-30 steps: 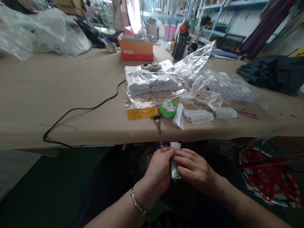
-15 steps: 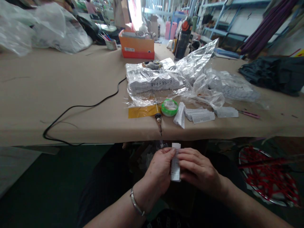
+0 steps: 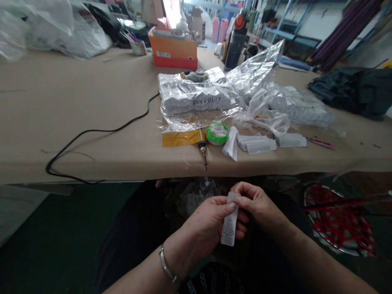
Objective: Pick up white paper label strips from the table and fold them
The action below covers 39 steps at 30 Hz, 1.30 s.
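A narrow strip of printed white labels [image 3: 228, 230] hangs slightly tilted between my hands, below the table edge. My left hand [image 3: 211, 220] grips it, thumb on its front and fingers behind. Thumb and forefinger of my right hand [image 3: 252, 200] pinch its upper end. On the table above lie a soldering-iron-like tool [image 3: 202, 150], its tip toward me, a green round tub [image 3: 217, 134] with white material, a fanned label stack [image 3: 231, 143], a spread label pile [image 3: 260, 145] and another label stack [image 3: 291, 140].
Plastic-wrapped label bundles [image 3: 196, 100] lie behind the tool on the brown table [image 3: 92, 98]. A black cable [image 3: 116, 130] curves to the left. Farther back are an orange box [image 3: 174, 53] and a dark bottle [image 3: 235, 45]. Red strips [image 3: 339, 220] fill a tray at lower right.
The label strip has tilted and moved slightly lower. My right hand has shifted from its side to pinch the top end. The view has moved a little.
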Each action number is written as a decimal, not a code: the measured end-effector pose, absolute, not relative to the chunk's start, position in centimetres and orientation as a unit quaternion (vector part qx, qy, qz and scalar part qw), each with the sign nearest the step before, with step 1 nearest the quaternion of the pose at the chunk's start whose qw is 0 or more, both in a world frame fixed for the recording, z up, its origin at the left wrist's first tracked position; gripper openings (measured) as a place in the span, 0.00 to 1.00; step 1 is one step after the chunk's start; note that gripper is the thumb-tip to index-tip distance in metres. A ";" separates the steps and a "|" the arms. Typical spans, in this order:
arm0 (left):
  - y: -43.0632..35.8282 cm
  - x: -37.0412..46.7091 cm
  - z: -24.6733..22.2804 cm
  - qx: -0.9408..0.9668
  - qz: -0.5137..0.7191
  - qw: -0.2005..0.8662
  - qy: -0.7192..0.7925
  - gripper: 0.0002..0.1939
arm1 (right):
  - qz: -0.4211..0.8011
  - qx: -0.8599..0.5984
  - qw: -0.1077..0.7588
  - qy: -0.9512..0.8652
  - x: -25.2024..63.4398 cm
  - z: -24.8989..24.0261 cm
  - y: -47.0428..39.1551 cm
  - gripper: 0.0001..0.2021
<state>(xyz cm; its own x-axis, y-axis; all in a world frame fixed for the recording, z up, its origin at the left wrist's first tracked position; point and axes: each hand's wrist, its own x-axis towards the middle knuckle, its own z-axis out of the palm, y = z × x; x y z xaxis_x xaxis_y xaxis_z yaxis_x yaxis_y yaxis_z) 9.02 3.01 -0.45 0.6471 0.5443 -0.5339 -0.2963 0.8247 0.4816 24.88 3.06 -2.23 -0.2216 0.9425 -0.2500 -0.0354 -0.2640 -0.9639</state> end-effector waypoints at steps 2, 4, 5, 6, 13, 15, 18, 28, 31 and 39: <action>2.9 8.8 -0.6 0.178 0.233 0.893 0.341 0.07 | 0.635 -0.479 0.384 -0.468 25.0 -2.2 2.9 0.09; 2.9 8.6 -0.7 0.184 0.230 0.894 0.338 0.08 | 0.662 -0.460 0.369 -0.463 25.3 -2.2 2.9 0.08; 2.8 8.6 -0.7 0.190 0.222 0.897 0.332 0.09 | 0.687 -0.442 0.351 -0.459 25.4 -2.1 3.0 0.11; 2.8 8.5 -0.7 0.196 0.211 0.901 0.325 0.09 | 0.717 -0.415 0.328 -0.454 25.6 -2.1 3.1 0.16; 2.4 8.2 -1.2 0.235 0.157 0.916 0.283 0.12 | 0.835 -0.229 0.268 -0.422 26.2 -3.2 4.4 0.17; 2.3 8.2 -1.3 0.247 0.147 0.915 0.283 0.12 | 0.845 -0.214 0.266 -0.412 26.0 -3.5 4.6 0.16; 2.2 8.5 -1.2 0.256 0.132 0.906 0.310 0.12 | 0.842 -0.224 0.266 -0.413 25.7 -3.7 4.6 0.13; 2.4 8.3 -1.0 0.248 0.187 0.894 0.324 0.13 | 0.582 -0.438 0.318 -0.607 25.8 -1.9 2.8 0.21; 2.5 8.1 -0.9 0.227 0.220 0.889 0.333 0.11 | 0.363 -0.474 0.308 -0.741 25.8 -0.9 2.1 0.20; 2.6 8.2 -0.9 0.215 0.232 0.879 0.357 0.10 | 0.194 -0.468 0.241 -0.828 25.0 -0.5 1.7 0.19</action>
